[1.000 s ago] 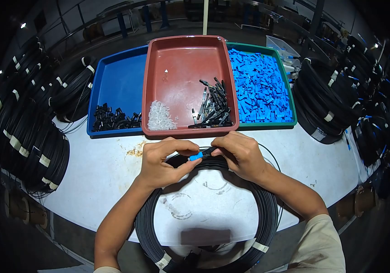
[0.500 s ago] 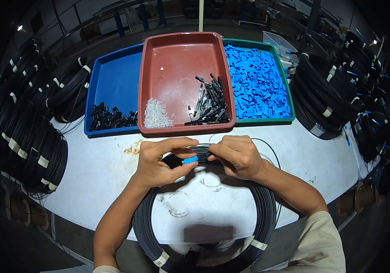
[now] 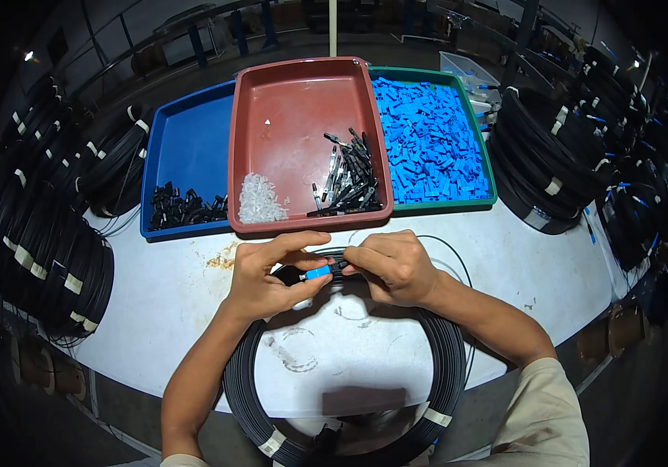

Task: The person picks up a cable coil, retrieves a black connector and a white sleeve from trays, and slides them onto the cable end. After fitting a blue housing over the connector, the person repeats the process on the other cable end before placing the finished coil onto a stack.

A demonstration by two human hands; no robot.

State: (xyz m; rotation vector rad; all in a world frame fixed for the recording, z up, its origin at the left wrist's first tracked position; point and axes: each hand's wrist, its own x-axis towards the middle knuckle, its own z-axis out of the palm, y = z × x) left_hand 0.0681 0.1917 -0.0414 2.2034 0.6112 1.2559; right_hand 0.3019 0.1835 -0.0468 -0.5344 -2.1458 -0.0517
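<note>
Between the thumb and fingers of my left hand [image 3: 272,274] is a small blue connector [image 3: 317,272], its length lying roughly sideways. My right hand [image 3: 393,266] is closed just to its right, its fingertips pinching a black piece [image 3: 339,266] that meets the connector's right end. Both hands are over the top of a large coil of black cable [image 3: 444,366], bound with pale tape, which lies at the table's near edge. The exact joint between black piece and connector is partly covered by fingers.
Behind the hands stand a blue tray [image 3: 194,148] with black parts, a red tray [image 3: 303,101] with clear sleeves and black pieces, and a green-rimmed tray [image 3: 492,175] of blue parts. Cable coils flank the table [image 3: 170,311] at left [image 3: 54,257] and right [image 3: 544,163].
The whole view has shifted, with trays and hands a little further left. The blue connector is now tilted slightly, and more of its left end shows between my left fingers.
</note>
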